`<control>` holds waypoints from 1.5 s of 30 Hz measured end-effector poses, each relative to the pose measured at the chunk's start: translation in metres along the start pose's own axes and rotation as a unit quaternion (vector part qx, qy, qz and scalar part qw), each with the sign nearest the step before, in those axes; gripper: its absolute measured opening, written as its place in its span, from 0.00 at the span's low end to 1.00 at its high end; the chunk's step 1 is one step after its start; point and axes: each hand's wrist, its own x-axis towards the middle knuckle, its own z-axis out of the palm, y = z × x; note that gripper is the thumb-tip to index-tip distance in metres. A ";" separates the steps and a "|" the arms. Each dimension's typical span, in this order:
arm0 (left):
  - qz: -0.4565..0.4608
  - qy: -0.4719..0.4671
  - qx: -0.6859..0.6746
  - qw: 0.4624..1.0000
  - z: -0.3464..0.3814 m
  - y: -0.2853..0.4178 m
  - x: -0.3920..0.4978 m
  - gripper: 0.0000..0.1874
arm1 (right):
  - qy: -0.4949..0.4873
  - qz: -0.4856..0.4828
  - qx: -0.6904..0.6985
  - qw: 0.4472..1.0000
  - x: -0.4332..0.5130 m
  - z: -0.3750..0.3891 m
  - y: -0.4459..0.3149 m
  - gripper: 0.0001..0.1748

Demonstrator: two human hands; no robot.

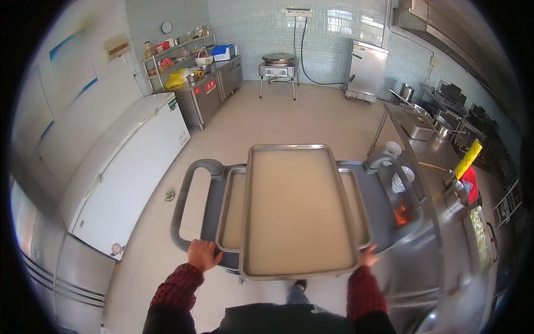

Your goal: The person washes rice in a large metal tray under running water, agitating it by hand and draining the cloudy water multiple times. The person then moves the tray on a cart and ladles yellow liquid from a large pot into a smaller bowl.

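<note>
A grey utility cart [375,188] stands before me, bearing a large rectangular metal tray [246,208] filled with a pale, cream-coloured layer. It lies lengthwise across another metal tray [223,225] with similar contents, whose two ends show at the sides. My left hand [203,254] is closed over the cart's near left corner, by the grey loop handle [177,208]. At the near right corner my right hand [368,256] rests beside the trays; its fingers are partly hidden and blurred, so its grip is unclear.
A white chest freezer [133,167] runs along the left. To the right, a stainless steel worktable [421,156] holds pots and pans, with stacked white bowls [402,179] beneath. A round griddle on a stand [278,67] and a steel cabinet [366,69] stand at the back wall.
</note>
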 end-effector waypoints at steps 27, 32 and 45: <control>-0.020 0.006 -0.011 1.000 0.186 -0.066 0.691 0.17 | 0.013 0.070 0.048 0.996 0.366 0.432 -0.435 0.49; -0.016 -0.025 0.011 1.000 0.221 -0.073 0.815 0.17 | -0.008 0.110 0.046 0.993 0.430 0.497 -0.516 0.48; -0.046 -0.069 0.049 0.995 0.285 -0.049 1.094 0.08 | -0.025 0.087 0.056 0.994 0.626 0.684 -0.680 0.45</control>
